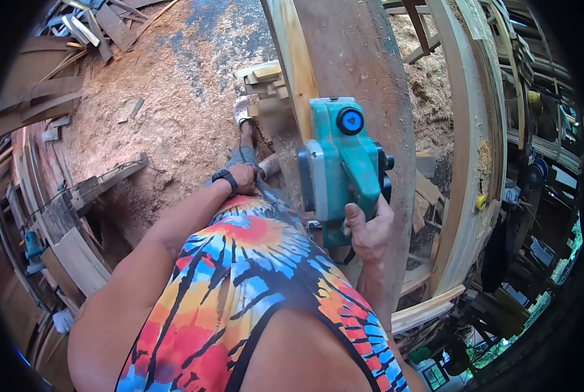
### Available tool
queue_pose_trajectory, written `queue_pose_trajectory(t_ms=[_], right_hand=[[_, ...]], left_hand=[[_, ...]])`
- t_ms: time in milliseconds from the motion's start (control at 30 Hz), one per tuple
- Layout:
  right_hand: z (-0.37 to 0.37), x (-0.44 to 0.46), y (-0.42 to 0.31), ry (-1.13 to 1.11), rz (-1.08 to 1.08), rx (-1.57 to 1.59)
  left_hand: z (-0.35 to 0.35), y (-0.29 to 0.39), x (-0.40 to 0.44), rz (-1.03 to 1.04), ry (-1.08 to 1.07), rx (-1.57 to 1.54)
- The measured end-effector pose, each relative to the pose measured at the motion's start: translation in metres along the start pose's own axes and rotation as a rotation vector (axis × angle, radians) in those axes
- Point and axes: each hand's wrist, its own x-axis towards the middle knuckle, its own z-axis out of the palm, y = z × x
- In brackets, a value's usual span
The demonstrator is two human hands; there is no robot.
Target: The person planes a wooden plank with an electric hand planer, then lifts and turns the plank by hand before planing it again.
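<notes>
My right hand (370, 230) is wrapped around the rear handle of a green electric planer (336, 173). The planer has a black front knob with a blue centre. It sits at the near visible end of a pale narrow wooden strip (293, 62), which runs along the edge of a wide brown board (354, 59). My left hand (245, 178), with a black watch on its wrist, is low against my shorts, fingers curled. A thin dark cord (258, 137) passes near those fingers; whether they grip it is hidden.
Wood shavings (142, 117) cover the floor. Scrap boards (112, 26) are heaped at the far left, and short wood pieces (266, 77) are stacked beside the board. A long timber beam (465, 163) stands to the right. Another green power tool (33, 244) lies at the left.
</notes>
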Motion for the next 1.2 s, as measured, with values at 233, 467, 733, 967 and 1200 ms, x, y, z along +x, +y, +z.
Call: queue_pose_trajectory(t_ms=[233,467,733,967,1200], right_hand=[[0.004,-0.009,0.016,-0.095,-0.016,-0.042],[0.007,-0.006,0.015,-0.108,-0.010,-0.145],[0.011,0.005,0.014,-0.096,-0.059,-0.207],[0.017,0.019,0.004,-0.099,-0.073,-0.204],[0.027,0.042,-0.014,-0.094,-0.062,-0.195]], left_hand=[[0.019,0.001,-0.013,-0.169,-0.003,-0.161],[0.018,0.014,-0.026,-0.178,0.063,-0.240],[0.018,0.016,-0.024,-0.188,0.104,-0.259],[0.006,0.019,-0.020,-0.229,0.082,-0.289],[-0.013,0.023,-0.017,-0.234,0.074,-0.276]])
